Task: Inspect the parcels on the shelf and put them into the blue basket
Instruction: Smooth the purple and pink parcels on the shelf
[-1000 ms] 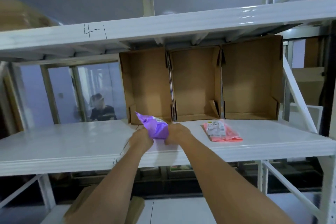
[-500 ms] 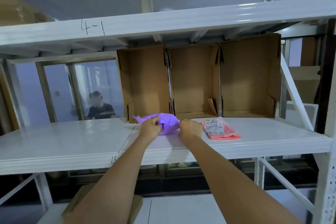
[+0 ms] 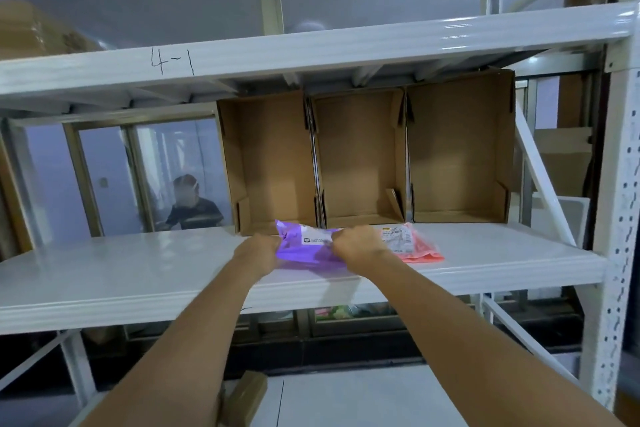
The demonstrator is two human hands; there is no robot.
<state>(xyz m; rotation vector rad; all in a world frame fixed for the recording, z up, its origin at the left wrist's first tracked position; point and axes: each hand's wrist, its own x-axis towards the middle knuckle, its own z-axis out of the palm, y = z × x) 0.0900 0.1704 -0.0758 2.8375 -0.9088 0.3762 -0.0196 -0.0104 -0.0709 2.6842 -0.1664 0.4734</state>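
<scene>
A purple plastic parcel with a white label lies stretched out on the white shelf, label side up. My left hand grips its left edge and my right hand grips its right edge. Just to the right lies a pink parcel with a white label, partly behind my right hand. No blue basket is in view.
Three open brown cardboard boxes stand on their sides at the back of the shelf, behind the parcels. A white upright post bounds the shelf on the right. A person sits behind glass at the back left. Cardboard lies on the lower level.
The purple parcel went from bunched up between my hands to spread flat with its label showing. My hands moved apart along its edges.
</scene>
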